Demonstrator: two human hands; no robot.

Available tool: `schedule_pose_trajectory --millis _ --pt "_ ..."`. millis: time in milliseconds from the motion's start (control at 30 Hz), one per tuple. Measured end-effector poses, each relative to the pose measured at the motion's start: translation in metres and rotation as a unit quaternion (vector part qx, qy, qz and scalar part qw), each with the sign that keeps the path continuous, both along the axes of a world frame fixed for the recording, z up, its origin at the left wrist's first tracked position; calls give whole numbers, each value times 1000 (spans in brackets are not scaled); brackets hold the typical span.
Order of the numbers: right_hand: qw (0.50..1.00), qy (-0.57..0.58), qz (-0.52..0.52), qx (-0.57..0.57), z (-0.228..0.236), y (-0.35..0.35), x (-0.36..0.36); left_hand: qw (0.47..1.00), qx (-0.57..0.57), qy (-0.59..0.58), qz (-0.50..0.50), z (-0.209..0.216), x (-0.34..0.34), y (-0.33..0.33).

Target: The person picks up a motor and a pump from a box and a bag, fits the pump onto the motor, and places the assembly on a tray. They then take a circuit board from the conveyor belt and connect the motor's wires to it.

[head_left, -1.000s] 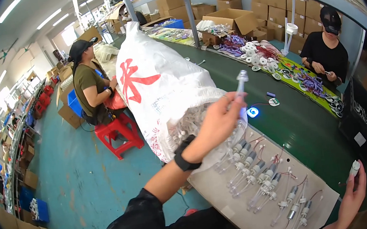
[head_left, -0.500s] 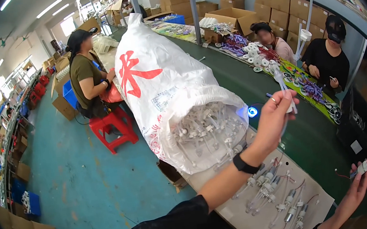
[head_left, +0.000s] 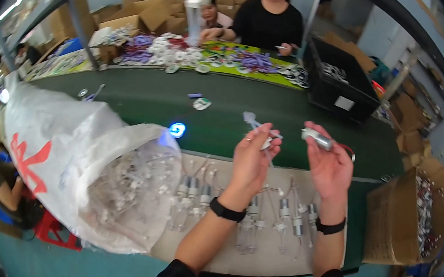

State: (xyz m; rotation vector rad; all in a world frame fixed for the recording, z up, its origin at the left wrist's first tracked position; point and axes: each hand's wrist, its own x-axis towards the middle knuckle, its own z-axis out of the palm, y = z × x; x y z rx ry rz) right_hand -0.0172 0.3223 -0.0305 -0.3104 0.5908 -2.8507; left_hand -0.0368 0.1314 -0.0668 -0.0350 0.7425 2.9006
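My left hand (head_left: 252,159) pinches a translucent white plastic part (head_left: 251,119) with thin stems. Close by on the right, my right hand (head_left: 330,172) holds a small silver motor (head_left: 319,139) with a white end, its thin red wire hanging past the fingers. The two parts are apart. Below my hands, a pale board (head_left: 220,169) carries several similar motors (head_left: 284,208) fitted with clear plastic stems and wires. Left of my left hand lies a big white woven sack (head_left: 59,119), its mouth towards me, full of the clear plastic parts (head_left: 123,189).
A green conveyor belt (head_left: 140,101) runs behind the board, bearing a glowing blue ring light (head_left: 177,130). A black crate (head_left: 340,82) stands at the right. A carton (head_left: 392,217) of small parts sits near right. Co-workers (head_left: 268,19) sit across the belt and at left.
The view has swung to the right. My right hand has come inward with the motor, and my left hand has lowered with the plastic part, so both hands are now close together.
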Motion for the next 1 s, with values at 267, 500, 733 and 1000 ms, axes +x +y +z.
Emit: schedule_pose_trajectory --millis 267,500,733,1000 --pt "999 -1 -32 -4 -17 -8 -2 998 -24 -29 -41 -2 5 11" --pt "998 24 -44 40 -45 -2 -10 997 -50 -17 -52 -2 8 21" --pt "967 -32 -197 156 -41 -31 -5 998 -32 -31 -55 -15 6 28" --pt "970 -29 -175 169 -41 -32 -3 998 -19 -42 -45 -11 7 27"
